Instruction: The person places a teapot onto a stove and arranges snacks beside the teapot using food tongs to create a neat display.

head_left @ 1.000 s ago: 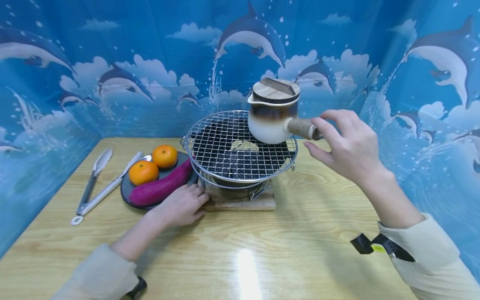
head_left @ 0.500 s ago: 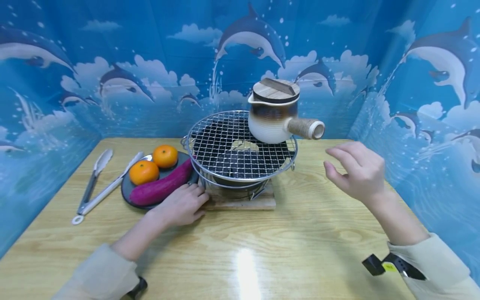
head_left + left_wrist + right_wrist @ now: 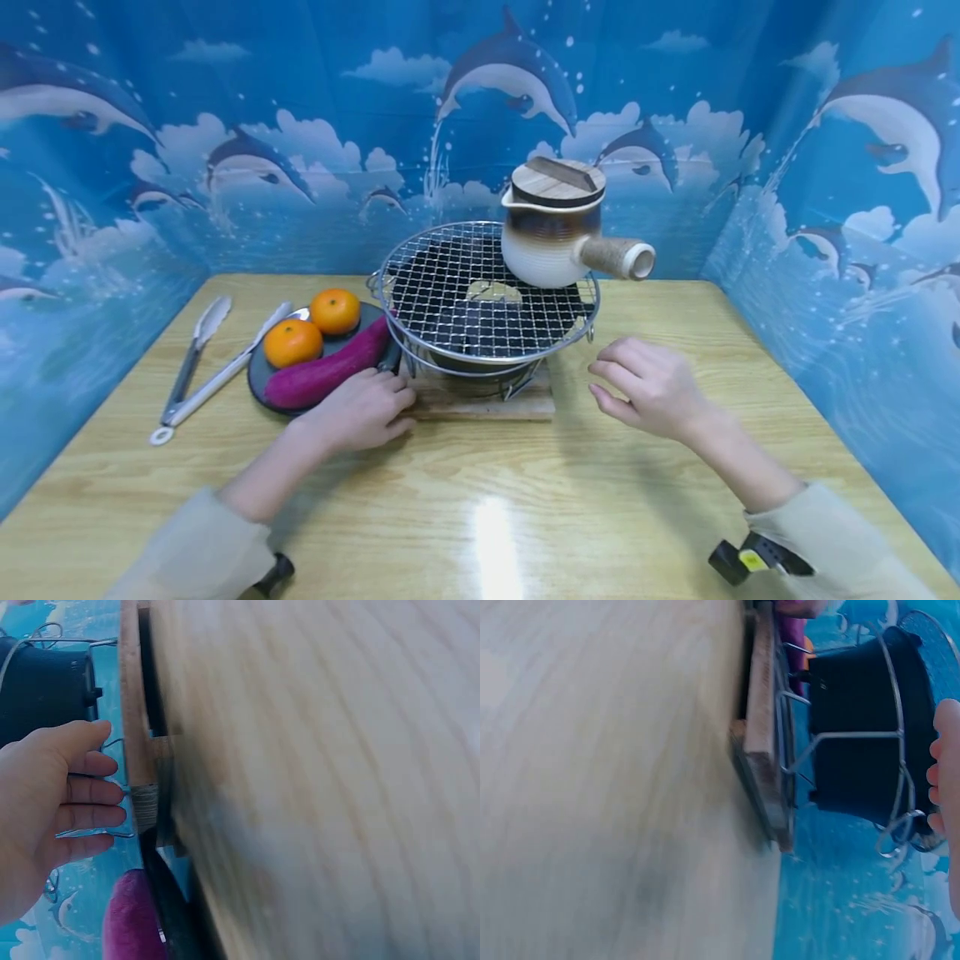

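In the head view my left hand [image 3: 360,410] rests by the left end of a wooden board [image 3: 487,408], its fingers loosely bent and gripping nothing visible. On that board stands a round charcoal grill with a wire mesh top [image 3: 442,283]. A white-and-brown side-handled pot [image 3: 543,254] with a wooden lid sits at the mesh's right rear, its twine-wrapped handle [image 3: 607,254] pointing right. My right hand [image 3: 648,387] hovers to the right of the grill, fingers loosely curled and holding nothing. The grill's dark bowl [image 3: 855,727] shows beside it in the right wrist view.
Left of the grill, a dark plate [image 3: 257,379] bears two oranges [image 3: 292,342] and a long purple eggplant [image 3: 322,377]. Spread metal tongs [image 3: 217,385] lie at the far left, one arm against the plate. A blue dolphin curtain [image 3: 480,125] encloses the table's back and sides.
My right hand has left the pot's handle, drawn back right, then come down and left beside the grill. The pot stays on the mesh; my left hand keeps its place.
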A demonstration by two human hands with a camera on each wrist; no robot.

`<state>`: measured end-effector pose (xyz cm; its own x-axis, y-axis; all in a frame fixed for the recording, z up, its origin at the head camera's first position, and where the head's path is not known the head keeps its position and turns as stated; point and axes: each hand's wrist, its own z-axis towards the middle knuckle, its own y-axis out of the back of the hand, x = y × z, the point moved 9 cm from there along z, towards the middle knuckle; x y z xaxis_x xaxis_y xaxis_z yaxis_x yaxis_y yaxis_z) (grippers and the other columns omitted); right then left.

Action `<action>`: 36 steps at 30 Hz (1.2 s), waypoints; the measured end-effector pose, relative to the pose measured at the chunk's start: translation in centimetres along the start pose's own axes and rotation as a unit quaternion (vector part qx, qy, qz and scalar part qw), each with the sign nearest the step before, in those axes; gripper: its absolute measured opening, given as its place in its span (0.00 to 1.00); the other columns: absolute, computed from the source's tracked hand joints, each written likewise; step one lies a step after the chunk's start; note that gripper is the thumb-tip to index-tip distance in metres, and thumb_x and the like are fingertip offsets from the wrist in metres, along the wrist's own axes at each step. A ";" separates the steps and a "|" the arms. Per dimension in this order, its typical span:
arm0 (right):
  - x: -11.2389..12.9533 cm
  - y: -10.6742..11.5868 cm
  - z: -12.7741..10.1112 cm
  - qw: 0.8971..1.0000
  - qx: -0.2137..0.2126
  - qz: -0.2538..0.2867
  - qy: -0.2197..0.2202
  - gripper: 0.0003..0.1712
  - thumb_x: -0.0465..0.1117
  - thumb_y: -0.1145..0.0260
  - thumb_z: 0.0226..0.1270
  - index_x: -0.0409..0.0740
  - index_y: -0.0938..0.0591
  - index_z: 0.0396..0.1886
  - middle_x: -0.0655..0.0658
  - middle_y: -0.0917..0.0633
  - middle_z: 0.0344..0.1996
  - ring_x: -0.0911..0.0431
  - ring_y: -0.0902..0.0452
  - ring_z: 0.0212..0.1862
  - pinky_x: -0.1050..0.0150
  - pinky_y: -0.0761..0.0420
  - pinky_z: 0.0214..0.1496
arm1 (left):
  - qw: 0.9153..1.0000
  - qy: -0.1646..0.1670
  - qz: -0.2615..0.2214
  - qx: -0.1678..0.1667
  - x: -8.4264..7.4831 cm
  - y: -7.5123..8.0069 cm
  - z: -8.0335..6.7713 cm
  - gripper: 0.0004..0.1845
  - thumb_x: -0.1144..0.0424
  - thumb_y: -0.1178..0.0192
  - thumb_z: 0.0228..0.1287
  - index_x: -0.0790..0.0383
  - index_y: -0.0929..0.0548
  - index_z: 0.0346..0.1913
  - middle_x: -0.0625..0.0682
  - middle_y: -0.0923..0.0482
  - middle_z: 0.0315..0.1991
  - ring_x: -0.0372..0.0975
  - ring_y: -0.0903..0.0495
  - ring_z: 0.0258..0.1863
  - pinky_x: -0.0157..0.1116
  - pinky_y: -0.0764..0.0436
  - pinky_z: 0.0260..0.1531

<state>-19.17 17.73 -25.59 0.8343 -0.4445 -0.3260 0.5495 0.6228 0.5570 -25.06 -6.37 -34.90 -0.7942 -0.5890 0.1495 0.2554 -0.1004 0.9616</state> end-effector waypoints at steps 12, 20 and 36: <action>1.9 -5.3 -1.5 0.994 0.098 0.043 -0.012 0.16 0.46 0.49 0.68 0.40 0.20 0.32 0.44 0.20 0.32 0.51 0.23 0.37 0.57 0.21 0.39 | 0.997 0.077 -0.027 -0.009 2.4 2.7 -1.4 0.11 0.54 0.36 0.56 0.55 0.24 0.25 0.43 0.32 0.20 0.38 0.28 0.21 0.37 0.27 0.25; 2.6 -8.4 -3.5 0.971 0.226 0.064 -0.052 0.16 0.50 0.41 0.61 0.44 0.20 0.41 0.46 0.20 0.39 0.51 0.24 0.42 0.52 0.23 0.45 | 0.991 0.128 -0.042 -0.025 4.9 4.6 -2.3 0.12 0.55 0.37 0.58 0.56 0.27 0.24 0.45 0.33 0.20 0.38 0.34 0.19 0.35 0.32 0.21; 3.1 -10.4 -4.9 0.933 0.341 0.064 -0.094 0.20 0.50 0.36 0.57 0.48 0.20 0.48 0.48 0.21 0.46 0.50 0.27 0.49 0.50 0.29 0.53 | 0.957 0.265 -0.042 -0.112 11.6 9.4 -7.4 0.12 0.68 0.39 0.54 0.70 0.21 0.41 0.65 0.24 0.43 0.58 0.31 0.45 0.55 0.35 0.47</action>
<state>-22.14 13.00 -36.12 0.8335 -0.5396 -0.1191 0.2359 0.1526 0.9597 -27.80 -20.08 -25.86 -0.4410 -0.8894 -0.1207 0.3618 -0.2992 0.8830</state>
